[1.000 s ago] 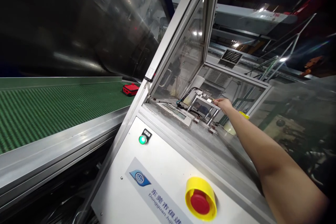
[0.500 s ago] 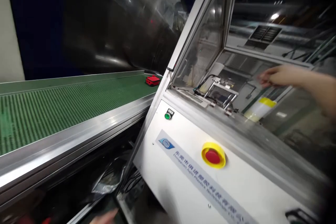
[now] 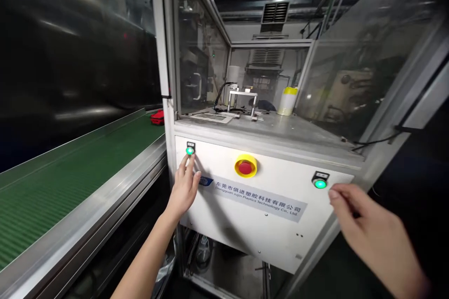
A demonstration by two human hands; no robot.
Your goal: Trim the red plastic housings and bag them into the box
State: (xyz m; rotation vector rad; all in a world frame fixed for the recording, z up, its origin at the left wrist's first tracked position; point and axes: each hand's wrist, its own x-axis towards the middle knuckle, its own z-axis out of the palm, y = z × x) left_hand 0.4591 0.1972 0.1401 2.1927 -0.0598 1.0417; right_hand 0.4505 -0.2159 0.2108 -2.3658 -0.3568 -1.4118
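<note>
The right hand (image 3: pixel 372 236) hangs nearest, palm down, fingers loosely curled and holding nothing. Its forefinger tip sits just below and to the right of the right green button (image 3: pixel 320 184), close but apart from it. The left hand (image 3: pixel 184 188) reaches up from a straight forearm, fingers spread and empty. Its forefinger tip meets the lower edge of the left green button (image 3: pixel 190 150); whether it presses cannot be told. Both lit buttons sit on the white panel (image 3: pixel 266 233), with a red stop button (image 3: pixel 245 167) between them. Above the panel stands a glass box (image 3: pixel 199 56). Inside it, on the steel floor, are a small metal frame (image 3: pixel 242 101) with a black cable (image 3: pixel 220 95) and a yellow-lidded jar (image 3: pixel 287 101). To the left, a red case (image 3: pixel 157 117) lies far along the green belt (image 3: pixel 52 196).
</note>
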